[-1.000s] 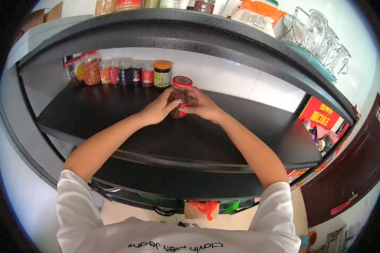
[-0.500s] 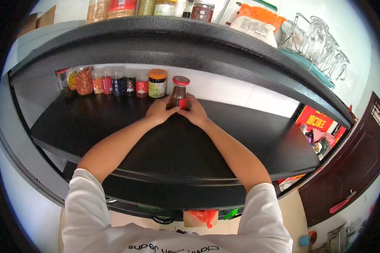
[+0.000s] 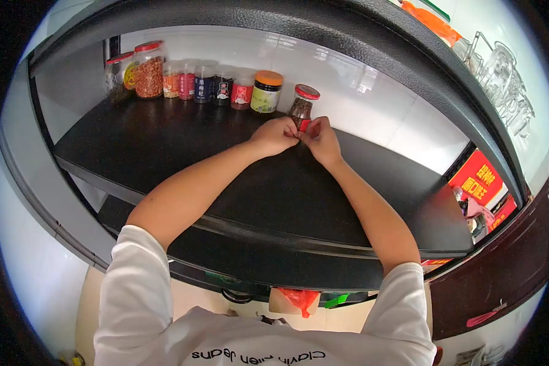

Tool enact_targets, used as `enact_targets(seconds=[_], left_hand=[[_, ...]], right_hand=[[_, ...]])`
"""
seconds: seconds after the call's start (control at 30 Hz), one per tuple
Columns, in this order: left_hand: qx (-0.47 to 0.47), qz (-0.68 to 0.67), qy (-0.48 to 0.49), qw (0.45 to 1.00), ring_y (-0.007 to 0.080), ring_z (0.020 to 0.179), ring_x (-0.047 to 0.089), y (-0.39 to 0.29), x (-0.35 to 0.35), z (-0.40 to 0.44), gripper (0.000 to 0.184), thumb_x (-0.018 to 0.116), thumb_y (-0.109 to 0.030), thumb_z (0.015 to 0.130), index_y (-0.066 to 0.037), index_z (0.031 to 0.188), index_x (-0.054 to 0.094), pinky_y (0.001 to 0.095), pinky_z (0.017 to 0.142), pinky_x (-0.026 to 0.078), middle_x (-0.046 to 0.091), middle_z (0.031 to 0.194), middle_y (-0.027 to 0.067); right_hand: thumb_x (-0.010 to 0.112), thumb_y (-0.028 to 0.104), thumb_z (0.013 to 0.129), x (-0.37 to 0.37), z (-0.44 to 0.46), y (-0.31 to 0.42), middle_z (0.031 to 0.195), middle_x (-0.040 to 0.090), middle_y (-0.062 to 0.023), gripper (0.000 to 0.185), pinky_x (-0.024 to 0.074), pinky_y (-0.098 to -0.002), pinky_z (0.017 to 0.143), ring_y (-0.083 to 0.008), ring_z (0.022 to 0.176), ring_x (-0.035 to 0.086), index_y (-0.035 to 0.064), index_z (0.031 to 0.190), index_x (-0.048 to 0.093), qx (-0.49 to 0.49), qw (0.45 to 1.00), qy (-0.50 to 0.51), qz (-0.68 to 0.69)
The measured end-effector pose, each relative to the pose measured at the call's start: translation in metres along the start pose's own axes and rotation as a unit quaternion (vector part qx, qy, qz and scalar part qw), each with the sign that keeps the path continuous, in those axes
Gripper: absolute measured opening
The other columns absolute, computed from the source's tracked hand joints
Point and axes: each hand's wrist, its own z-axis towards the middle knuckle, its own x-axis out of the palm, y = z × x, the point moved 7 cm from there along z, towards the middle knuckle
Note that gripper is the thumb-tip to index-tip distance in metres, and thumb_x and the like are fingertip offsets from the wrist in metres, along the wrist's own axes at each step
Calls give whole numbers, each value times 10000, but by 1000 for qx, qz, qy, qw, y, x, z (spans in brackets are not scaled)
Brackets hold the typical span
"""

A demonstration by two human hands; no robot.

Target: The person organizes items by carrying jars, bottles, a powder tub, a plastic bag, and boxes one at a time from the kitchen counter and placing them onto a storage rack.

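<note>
A glass jar (image 3: 301, 105) with a red lid, dark contents and a red label stands upright on the black shelf (image 3: 256, 195). My left hand (image 3: 277, 135) is at its lower left front, fingers curled in and closed. Opposite it, my right hand (image 3: 322, 139) has thumb and fingers pinched together by the red label. The fingertips of both hands nearly meet before the jar's base; whether something small is between them is hidden. Just left of this jar is a dark jar (image 3: 266, 93) with an orange lid and a green-white label.
Several more jars line the back left, among them a small red-labelled jar (image 3: 242, 96) and a tall jar of reddish-brown nuts (image 3: 149, 74). Overhead runs a thick black shelf edge (image 3: 274, 17). Glasses hang on a rack (image 3: 500, 79) at upper right. A red box (image 3: 479, 177) stands beyond the shelf's right end.
My hands, earlier wrapped round the sides of the red-lidded jar, now have their fingertips drawn together at its lower front. The view has shifted, so the shelf appears turned and higher.
</note>
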Motion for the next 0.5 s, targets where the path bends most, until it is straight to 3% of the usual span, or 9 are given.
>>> enact_targets(seconds=[0.2, 0.3, 0.4, 0.5], left_hand=[[-5, 26, 3, 1000, 222, 900, 634, 14, 3, 8, 282, 708, -138, 777, -38, 1021, 608, 344, 804, 497, 662, 950, 112], [-29, 41, -10, 999, 235, 989, 617, 21, 3, 8, 401, 707, -158, 771, -34, 1132, 585, 355, 865, 487, 645, 1053, 126], [-32, 77, -19, 996, 256, 1081, 584, 29, 5, 9, 517, 702, -194, 764, -30, 1229, 548, 362, 931, 460, 612, 1162, 146], [-39, 85, -5, 996, 275, 1170, 531, 30, 5, 9, 579, 693, -226, 759, -27, 1274, 521, 357, 995, 414, 566, 1253, 161]], right_hand=[[680, 188, 801, 2, -2, 16, 1001, 654, -151, 230, 504, -395, 761, -329, 902, 641, 55, 979, 623, -49, 997, 55, 25], [690, 124, 813, 7, -6, 24, 1094, 641, -162, 368, 503, -341, 831, -262, 1002, 627, 30, 1154, 588, -51, 993, 102, -31], [685, 234, 777, 6, -8, 32, 1182, 599, -205, 503, 456, -403, 937, -356, 1087, 578, 73, 1238, 565, -73, 989, 106, -67], [688, 279, 768, 11, -9, 29, 1276, 543, -214, 664, 406, -405, 1006, -370, 1171, 526, 67, 1356, 465, -66, 985, 156, -34]])
